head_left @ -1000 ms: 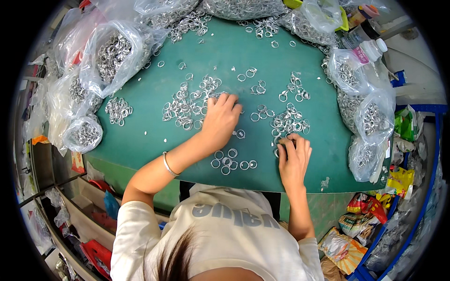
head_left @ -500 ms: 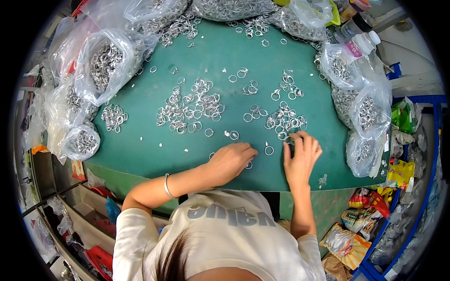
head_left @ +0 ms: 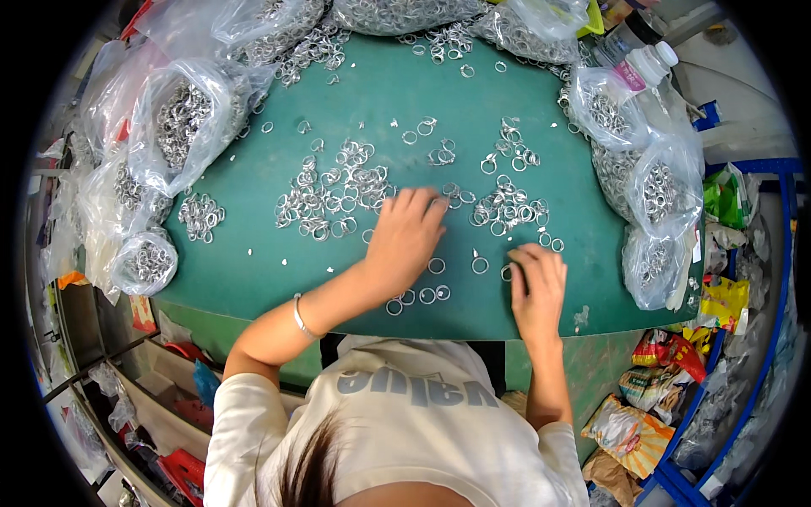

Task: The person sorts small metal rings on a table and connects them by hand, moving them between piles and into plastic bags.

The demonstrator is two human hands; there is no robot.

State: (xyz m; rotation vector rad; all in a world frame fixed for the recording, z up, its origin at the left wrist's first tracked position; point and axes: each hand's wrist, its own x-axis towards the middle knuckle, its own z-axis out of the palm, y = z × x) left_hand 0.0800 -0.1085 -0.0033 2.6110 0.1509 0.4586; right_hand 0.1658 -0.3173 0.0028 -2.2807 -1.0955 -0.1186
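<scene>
My left hand (head_left: 405, 232) reaches over the green tabletop, at the right edge of a large pile of silver rings (head_left: 338, 190). Its fingers look slightly apart; their tips are bent down and partly hidden. My right hand (head_left: 539, 291) rests lower right with thumb and forefinger apart, beside a single ring (head_left: 506, 273). Just beyond it lies a smaller ring pile (head_left: 507, 207). Near the table's front edge several rings sit in a short row (head_left: 427, 295), below my left wrist. One upright-looking ring with a small setting (head_left: 480, 264) lies between my hands.
Clear plastic bags full of rings (head_left: 182, 122) line the left side; more bags (head_left: 659, 194) stand at right and along the back. A small ring heap (head_left: 201, 217) lies at left. A white-capped bottle (head_left: 649, 66) stands back right. A blue rack (head_left: 760, 338) is beside the table.
My left hand has moved from the front row up to the large pile, uncovering the row of rings. My right hand has drawn slightly down, away from the smaller pile.
</scene>
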